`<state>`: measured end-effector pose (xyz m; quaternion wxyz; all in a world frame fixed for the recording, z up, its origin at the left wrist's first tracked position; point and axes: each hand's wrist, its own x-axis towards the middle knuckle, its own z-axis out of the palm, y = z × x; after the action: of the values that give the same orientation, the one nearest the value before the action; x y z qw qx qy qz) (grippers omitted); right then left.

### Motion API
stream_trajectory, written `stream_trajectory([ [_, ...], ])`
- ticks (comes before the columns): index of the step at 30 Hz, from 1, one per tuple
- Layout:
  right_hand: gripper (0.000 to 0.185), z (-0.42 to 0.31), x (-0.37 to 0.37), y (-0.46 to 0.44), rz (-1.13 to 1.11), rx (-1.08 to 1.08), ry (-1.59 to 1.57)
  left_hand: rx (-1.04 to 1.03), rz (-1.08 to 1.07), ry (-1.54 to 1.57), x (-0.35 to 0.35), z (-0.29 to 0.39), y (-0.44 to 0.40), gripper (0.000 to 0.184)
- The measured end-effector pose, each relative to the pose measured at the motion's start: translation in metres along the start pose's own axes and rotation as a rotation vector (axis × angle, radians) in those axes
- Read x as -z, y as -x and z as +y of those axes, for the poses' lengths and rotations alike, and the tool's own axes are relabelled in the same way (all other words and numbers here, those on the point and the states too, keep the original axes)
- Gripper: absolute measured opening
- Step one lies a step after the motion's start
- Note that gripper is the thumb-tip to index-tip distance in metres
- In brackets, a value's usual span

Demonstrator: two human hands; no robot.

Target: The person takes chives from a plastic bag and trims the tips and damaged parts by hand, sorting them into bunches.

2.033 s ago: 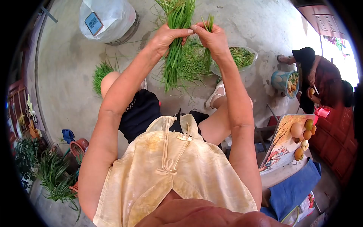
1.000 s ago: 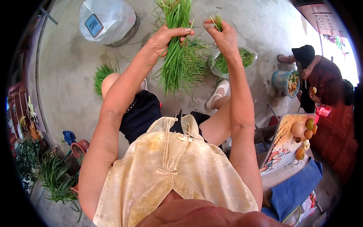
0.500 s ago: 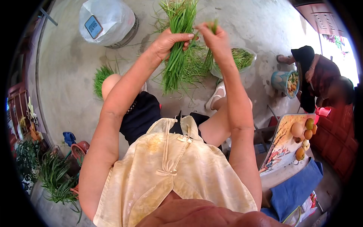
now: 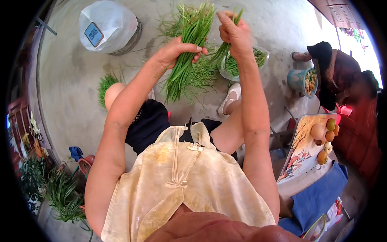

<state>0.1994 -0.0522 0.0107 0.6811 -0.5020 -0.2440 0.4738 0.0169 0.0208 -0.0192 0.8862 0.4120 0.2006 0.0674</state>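
My left hand (image 4: 177, 52) is wrapped around a thick bunch of green chives (image 4: 183, 76), its paler ends up and its leaf tips hanging down. To the right, apart from that bunch, my right hand (image 4: 236, 35) pinches a smaller bundle of chives (image 4: 221, 54), whose leaves trail below the fingers. Loose chives (image 4: 204, 74) lie strewn on the floor beneath both hands. Just below the right hand, a clear plastic-lined container (image 4: 264, 56) holds more chives, partly hidden by my wrist and forearm.
Another chive pile (image 4: 107, 84) lies beside my knee. At upper left, a phone (image 4: 94, 34) rests on a plastic-covered bucket (image 4: 117, 18). On the right, a person (image 4: 342, 72) bends near a blue bucket (image 4: 296, 82) of scraps. A picture-topped table (image 4: 300, 141) bears several round items.
My right hand has moved up and right, away from the thick bunch, with its small bundle. The left hand has dropped slightly and its bunch tilts more.
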Motion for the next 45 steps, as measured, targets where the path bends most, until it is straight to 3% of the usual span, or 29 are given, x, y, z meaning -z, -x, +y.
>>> stream_trajectory([
  [9, 0.014, -0.009, 0.02, -0.006, 0.193, 0.108, 0.094, 0.052, 0.051, 0.113, 0.013, -0.008, -0.002, 0.043],
  [12, 0.013, -0.013, 0.032, -0.012, 0.421, 0.303, 0.137, 0.037, 0.079, 0.156, 0.014, -0.005, 0.002, 0.015],
  [16, 0.015, -0.04, 0.063, -0.019, 0.87, 0.767, 0.362, 0.061, 0.224, 0.202, 0.031, 0.0, 0.009, 0.014],
  [19, 0.015, -0.049, 0.078, -0.017, 0.787, 0.781, 0.387, 0.025, 0.359, 0.252, 0.047, 0.006, 0.013, 0.017],
  [23, 0.011, -0.033, 0.06, -0.011, 0.473, 0.187, 0.279, -0.039, 0.409, 0.102, 0.039, 0.015, 0.012, 0.018],
  [26, 0.013, -0.015, 0.043, -0.011, 0.201, 0.014, 0.084, -0.082, 0.403, 0.111, 0.026, 0.013, 0.006, 0.02],
  [30, 0.013, 0.001, 0.013, -0.004, 0.08, -0.119, -0.002, -0.083, 0.371, 0.065, 0.016, 0.009, -0.005, 0.022],
  [35, 0.015, 0.019, -0.008, 0.005, -0.024, -0.187, -0.056, -0.153, 0.351, 0.015, 0.007, 0.003, -0.012, 0.019],
  [38, 0.017, 0.022, -0.014, 0.007, 0.035, -0.147, 0.025, -0.164, 0.352, 0.05, 0.001, 0.005, -0.01, 0.021],
  [41, 0.017, 0.026, -0.014, 0.007, 0.054, -0.151, 0.136, -0.181, 0.376, -0.009, 0.006, 0.002, -0.011, 0.019],
  [45, 0.017, 0.03, -0.012, 0.009, 0.016, 0.007, 0.423, -0.226, 0.398, -0.049, 0.01, 0.003, -0.011, 0.019],
])
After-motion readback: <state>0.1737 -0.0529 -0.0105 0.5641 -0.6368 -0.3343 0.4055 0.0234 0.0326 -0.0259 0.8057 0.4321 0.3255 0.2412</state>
